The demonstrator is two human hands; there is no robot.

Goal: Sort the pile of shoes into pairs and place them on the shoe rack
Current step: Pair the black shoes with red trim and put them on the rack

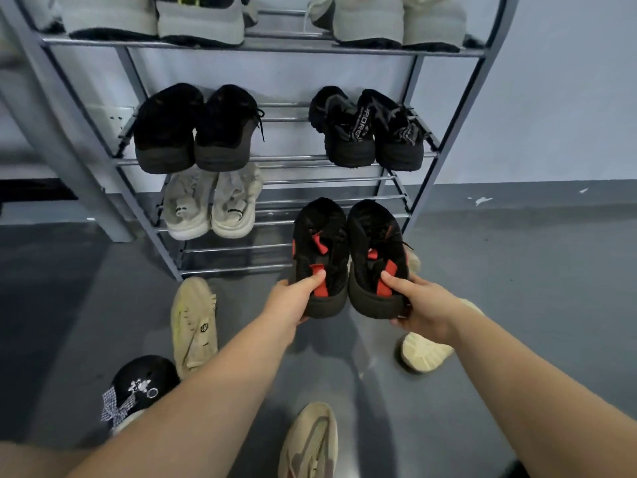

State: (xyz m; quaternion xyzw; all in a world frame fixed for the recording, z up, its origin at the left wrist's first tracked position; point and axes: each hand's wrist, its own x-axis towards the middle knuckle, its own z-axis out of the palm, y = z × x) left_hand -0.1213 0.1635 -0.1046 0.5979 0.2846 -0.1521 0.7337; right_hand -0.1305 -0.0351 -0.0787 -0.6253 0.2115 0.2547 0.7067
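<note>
I hold a pair of black sneakers with red patches side by side in front of the grey metal shoe rack (458, 53). My left hand (293, 298) grips the heel of the left black-and-red shoe (320, 236). My right hand (418, 305) grips the heel of the right black-and-red shoe (377, 232). Their toes point at the right side of the rack's lower shelves. On the rack stand two black pairs (193, 129) (368, 129), a white pair (212, 205) and grey pairs on the top shelf (155, 19).
Loose shoes lie on the grey floor: a beige shoe (194, 326) left of my arm, a black shoe with a checked bow (138, 384), a tan sneaker (310, 443) near the bottom, and a cream shoe sole-up (425, 353) under my right forearm. A pale wall stands behind the rack.
</note>
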